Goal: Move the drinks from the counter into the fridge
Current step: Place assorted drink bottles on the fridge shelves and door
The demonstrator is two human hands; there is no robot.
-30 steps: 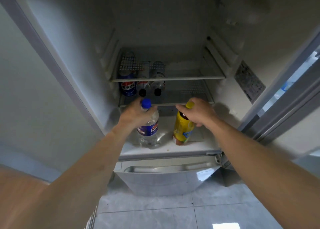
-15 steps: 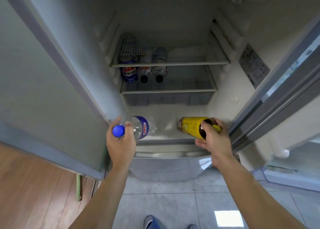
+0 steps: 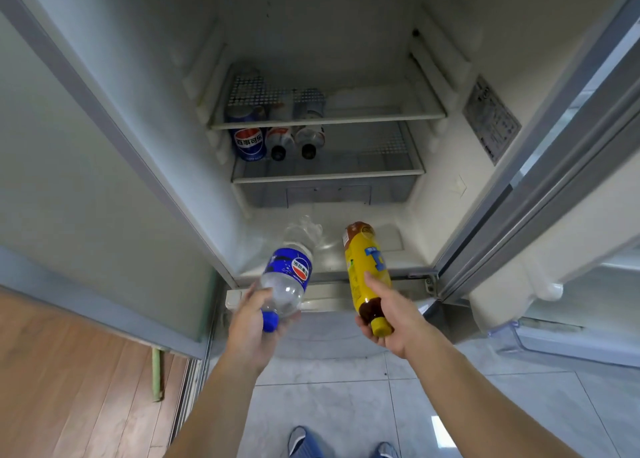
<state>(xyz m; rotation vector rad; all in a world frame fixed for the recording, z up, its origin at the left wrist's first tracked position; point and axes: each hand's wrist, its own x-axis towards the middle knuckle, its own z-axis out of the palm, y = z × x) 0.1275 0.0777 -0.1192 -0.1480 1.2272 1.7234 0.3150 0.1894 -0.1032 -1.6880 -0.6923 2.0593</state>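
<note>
My left hand [image 3: 251, 322] grips the neck end of a clear bottle with a blue label and blue cap [image 3: 289, 270], tilted so its base points into the fridge. My right hand [image 3: 391, 313] holds a yellow-labelled tea bottle with a yellow cap [image 3: 365, 267] by its neck, also lying base-first toward the fridge. Both bottles hover over the front edge of the fridge's bottom floor [image 3: 391, 249]. Inside, on the lower shelf [image 3: 363, 173], stand a blue cola can [image 3: 249, 142] and two small dark-capped bottles [image 3: 280, 142] [image 3: 310, 140].
The fridge's left door [image 3: 86, 180] and right door [image 3: 554, 249] stand open on either side. An upper glass shelf [image 3: 381, 112] sits above the cans. Below is a drawer front [image 3: 332, 300], a tiled floor and wooden flooring at left. My feet show at the bottom.
Both bottles have gone from upright on the fridge floor to lying tilted, and my hands have drawn them back toward me to the fridge's front edge. The camera has also pulled back.
</note>
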